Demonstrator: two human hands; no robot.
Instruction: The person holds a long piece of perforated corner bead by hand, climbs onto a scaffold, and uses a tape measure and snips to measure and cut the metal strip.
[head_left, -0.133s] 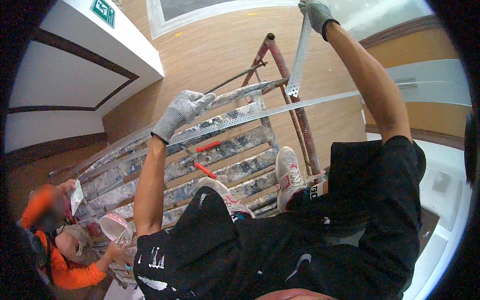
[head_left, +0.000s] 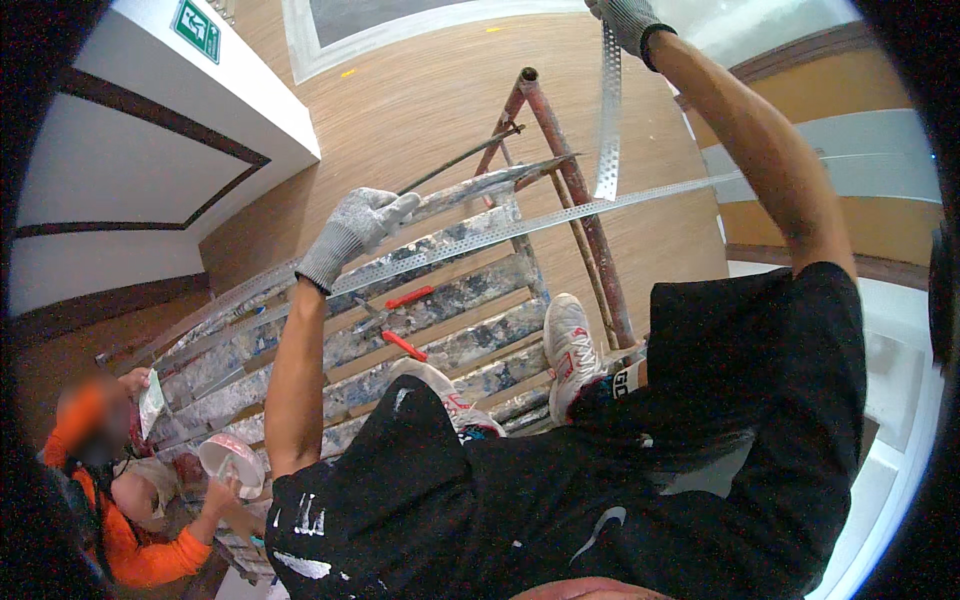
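Observation:
My right hand [head_left: 628, 25], in a grey knit glove, is closed on a perforated metal strip [head_left: 607, 120] at the top; the strip hangs down from it. My left hand [head_left: 358, 232], gloved alike, is curled above the platform's far planks; what lies in its fingers is hidden. A long perforated strip [head_left: 480, 238] runs slantwise under my left wrist, across the platform and past the hanging strip's lower end. Another thin strip [head_left: 245, 290] reaches toward my left hand from the left. Red-handled snips [head_left: 405, 345] lie spread on the planks near my shoes.
I stand on a paint-spattered plank platform [head_left: 440, 310] with a reddish tube frame [head_left: 570, 150] at its right end. At lower left, a person in orange [head_left: 150, 555] holds a pinkish-white bucket [head_left: 215, 450]. A white bulkhead [head_left: 270, 110] with a green sign [head_left: 197, 30] stands at upper left.
The hanging strip has swung to a more upright position, and its lower end has shifted right. My right hand has moved slightly up and left in view. The co-worker's hand has moved at the bucket.

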